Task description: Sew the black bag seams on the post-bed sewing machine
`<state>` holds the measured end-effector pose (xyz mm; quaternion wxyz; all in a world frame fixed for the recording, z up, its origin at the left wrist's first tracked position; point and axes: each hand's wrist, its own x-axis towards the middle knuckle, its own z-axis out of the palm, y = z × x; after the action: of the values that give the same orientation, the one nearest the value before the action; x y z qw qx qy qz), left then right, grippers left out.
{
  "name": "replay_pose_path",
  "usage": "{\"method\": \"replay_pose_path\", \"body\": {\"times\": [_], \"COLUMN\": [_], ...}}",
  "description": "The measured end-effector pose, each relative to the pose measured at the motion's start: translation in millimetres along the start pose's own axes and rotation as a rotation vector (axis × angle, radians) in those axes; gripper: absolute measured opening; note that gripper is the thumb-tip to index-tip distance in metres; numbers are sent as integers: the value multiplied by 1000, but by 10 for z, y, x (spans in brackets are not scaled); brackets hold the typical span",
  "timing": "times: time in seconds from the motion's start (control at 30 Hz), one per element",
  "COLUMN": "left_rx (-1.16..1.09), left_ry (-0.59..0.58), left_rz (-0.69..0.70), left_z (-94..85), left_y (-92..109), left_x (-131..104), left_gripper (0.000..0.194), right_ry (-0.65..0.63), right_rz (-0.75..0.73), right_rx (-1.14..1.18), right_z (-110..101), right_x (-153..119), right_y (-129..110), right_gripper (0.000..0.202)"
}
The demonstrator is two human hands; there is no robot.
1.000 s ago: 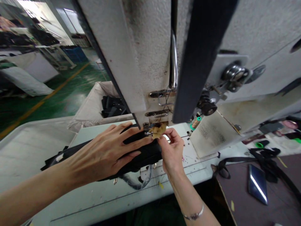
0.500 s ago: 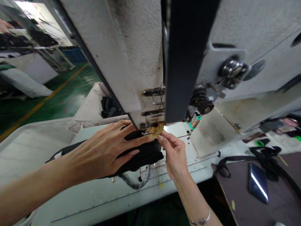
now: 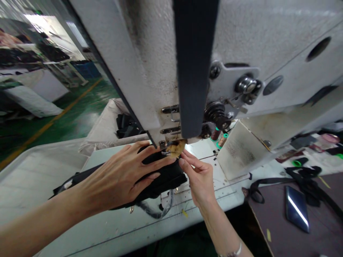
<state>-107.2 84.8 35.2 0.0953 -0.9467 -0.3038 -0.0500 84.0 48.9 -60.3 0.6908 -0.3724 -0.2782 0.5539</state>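
Observation:
Black fabric (image 3: pixel 158 178) lies on the pale sewing table (image 3: pixel 102 225) under the head of a large sewing machine (image 3: pixel 155 64). My left hand (image 3: pixel 123 175) rests on the fabric, its fingers spread, their tips close to the presser area. A worn yellowish piece (image 3: pixel 175 149) hangs at the needle area and hides the needle. Just right of it, my right hand (image 3: pixel 199 173) pinches the right edge of the black fabric between thumb and fingers. A clear-wrapped loop (image 3: pixel 154 214) sticks out from the fabric's near side.
A phone (image 3: pixel 297 208) and black straps (image 3: pixel 302 182) lie on a brown surface at the right. Thread spools (image 3: pixel 222 140) stand behind the machine head. A pale bin (image 3: pixel 53 157) is at the left, with black pieces (image 3: pixel 128 125) beyond. Part of a person (image 3: pixel 9 38) shows far left.
The view has shifted slightly, so the machine's dark bar appears further left. Both hands keep nearly the same places, and the black fabric has moved very little.

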Motion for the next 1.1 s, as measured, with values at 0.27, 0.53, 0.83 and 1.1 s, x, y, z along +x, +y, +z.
{"method": "replay_pose_path", "body": {"times": [0.27, 0.53, 0.83, 1.1], "left_rx": [-8, -55, -36, -66], "left_ry": [47, 33, 56, 43], "left_rz": [-15, -41, -121, -221], "left_z": [87, 124, 99, 41], "left_y": [-5, 2, 177, 330], "left_x": [-103, -122, -132, -143], "left_gripper": [57, 57, 62, 57], "right_ry": [-79, -147, -140, -104], "right_rz": [-125, -322, -270, -215], "right_rx": [-278, -515, -425, -370], "right_z": [-78, -65, -57, -79], "right_x": [-42, -85, -60, -20], "right_y": [-2, -31, -39, -37], "right_gripper": [21, 28, 27, 23]}}
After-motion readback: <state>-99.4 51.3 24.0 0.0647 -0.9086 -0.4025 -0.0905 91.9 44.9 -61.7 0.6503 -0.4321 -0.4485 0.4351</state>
